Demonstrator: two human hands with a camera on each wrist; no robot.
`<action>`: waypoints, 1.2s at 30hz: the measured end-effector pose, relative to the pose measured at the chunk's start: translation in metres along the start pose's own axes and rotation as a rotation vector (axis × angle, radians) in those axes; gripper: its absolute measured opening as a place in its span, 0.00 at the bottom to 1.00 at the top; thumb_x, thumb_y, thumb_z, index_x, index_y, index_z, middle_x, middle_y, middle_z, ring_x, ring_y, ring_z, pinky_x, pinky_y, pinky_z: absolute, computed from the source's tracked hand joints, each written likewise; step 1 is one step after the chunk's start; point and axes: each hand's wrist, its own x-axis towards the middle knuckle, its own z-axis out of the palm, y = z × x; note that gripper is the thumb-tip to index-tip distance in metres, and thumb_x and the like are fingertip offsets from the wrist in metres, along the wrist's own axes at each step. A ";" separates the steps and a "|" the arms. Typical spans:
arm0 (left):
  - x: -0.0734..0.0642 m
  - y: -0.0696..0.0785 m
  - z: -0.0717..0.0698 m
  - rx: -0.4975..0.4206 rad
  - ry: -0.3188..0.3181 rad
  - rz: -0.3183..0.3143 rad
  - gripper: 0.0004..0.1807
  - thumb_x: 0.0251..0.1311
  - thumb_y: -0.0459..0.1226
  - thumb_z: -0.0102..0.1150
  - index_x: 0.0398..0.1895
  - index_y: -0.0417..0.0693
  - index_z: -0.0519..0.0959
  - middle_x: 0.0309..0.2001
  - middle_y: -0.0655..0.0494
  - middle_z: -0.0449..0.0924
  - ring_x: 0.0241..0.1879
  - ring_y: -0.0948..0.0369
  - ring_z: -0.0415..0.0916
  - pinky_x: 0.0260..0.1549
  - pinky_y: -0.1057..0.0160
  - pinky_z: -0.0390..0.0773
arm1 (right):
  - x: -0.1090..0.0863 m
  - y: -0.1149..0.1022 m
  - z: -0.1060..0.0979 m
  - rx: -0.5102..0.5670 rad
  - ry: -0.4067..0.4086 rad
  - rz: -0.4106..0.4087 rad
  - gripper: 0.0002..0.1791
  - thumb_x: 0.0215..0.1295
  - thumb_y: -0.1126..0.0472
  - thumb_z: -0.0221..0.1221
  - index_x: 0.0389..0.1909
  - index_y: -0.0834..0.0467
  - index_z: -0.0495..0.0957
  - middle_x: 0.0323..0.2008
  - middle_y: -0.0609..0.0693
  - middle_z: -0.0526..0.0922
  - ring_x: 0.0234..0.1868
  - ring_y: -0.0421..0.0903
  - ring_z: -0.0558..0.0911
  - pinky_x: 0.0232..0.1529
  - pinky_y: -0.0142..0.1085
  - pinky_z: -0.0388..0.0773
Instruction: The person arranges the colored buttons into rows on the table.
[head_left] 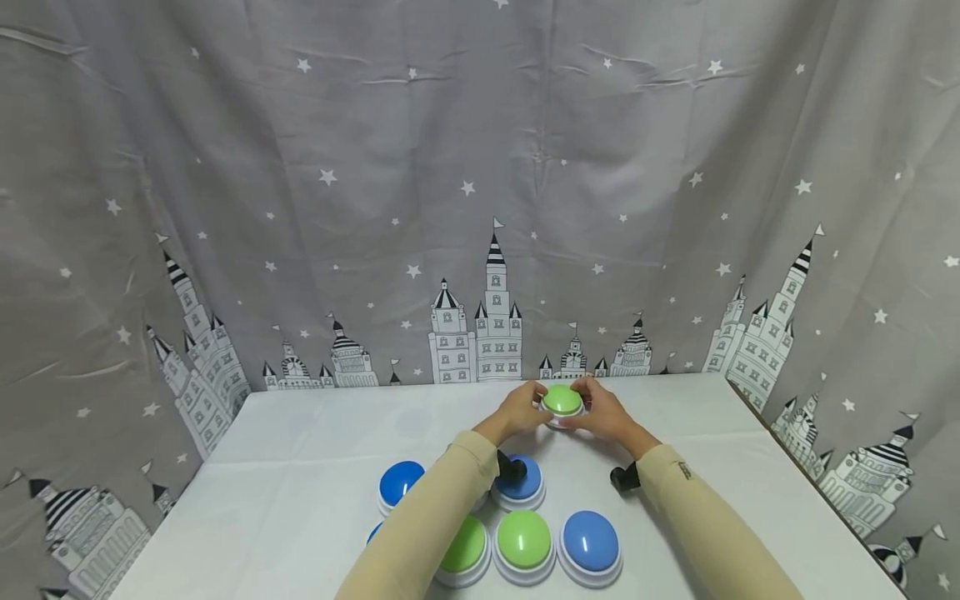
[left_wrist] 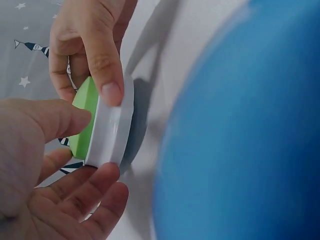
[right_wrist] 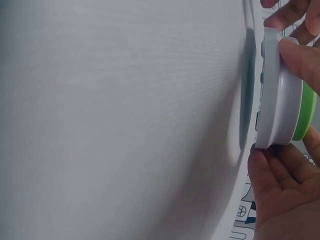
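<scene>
A green dome button on a round white base [head_left: 562, 402] is between my two hands near the back of the white table. My left hand [head_left: 521, 408] holds its left side; in the left wrist view the thumb is by the green dome and the fingers [left_wrist: 102, 187] are about the base. From the other side my right hand [head_left: 604, 413] grips it, thumb [left_wrist: 107, 85] against the white base. The right wrist view shows the button [right_wrist: 287, 95] edge-on, its underside apart from the tabletop, with a shadow beside it.
Nearer on the table stand more dome buttons: a blue one [head_left: 522, 479] under the left wrist, a green one [head_left: 524, 537] and a blue one [head_left: 591, 542] in front. Another blue button [head_left: 401, 482] is left of my left sleeve, which partly hides others. A grey castle-print curtain [head_left: 465, 167] hangs behind.
</scene>
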 end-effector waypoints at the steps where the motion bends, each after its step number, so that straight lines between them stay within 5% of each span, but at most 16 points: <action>1: -0.001 0.000 -0.001 0.000 -0.005 0.006 0.26 0.57 0.36 0.66 0.58 0.36 0.72 0.52 0.43 0.77 0.51 0.51 0.75 0.53 0.54 0.75 | -0.001 -0.001 0.000 -0.003 0.000 0.000 0.37 0.49 0.58 0.77 0.57 0.64 0.69 0.54 0.59 0.76 0.57 0.58 0.76 0.61 0.52 0.71; 12: -0.023 -0.006 -0.016 -0.042 -0.075 0.099 0.23 0.55 0.29 0.63 0.56 0.38 0.74 0.48 0.46 0.78 0.48 0.51 0.78 0.49 0.59 0.78 | -0.017 -0.015 -0.003 0.012 -0.033 0.010 0.38 0.46 0.57 0.78 0.55 0.62 0.70 0.53 0.57 0.77 0.57 0.57 0.76 0.59 0.49 0.75; 26: -0.062 0.001 -0.022 0.010 -0.193 0.188 0.25 0.58 0.33 0.61 0.61 0.50 0.72 0.54 0.56 0.77 0.58 0.56 0.72 0.59 0.54 0.71 | -0.060 -0.028 -0.015 0.031 -0.081 -0.053 0.38 0.45 0.55 0.79 0.55 0.60 0.71 0.53 0.55 0.77 0.58 0.58 0.76 0.58 0.48 0.76; 36: -0.081 0.003 -0.024 0.026 -0.272 0.306 0.29 0.55 0.30 0.61 0.63 0.47 0.71 0.58 0.55 0.75 0.60 0.60 0.70 0.61 0.54 0.70 | -0.084 -0.033 -0.021 0.058 -0.141 -0.099 0.37 0.45 0.53 0.79 0.55 0.58 0.71 0.53 0.51 0.78 0.58 0.55 0.76 0.58 0.46 0.76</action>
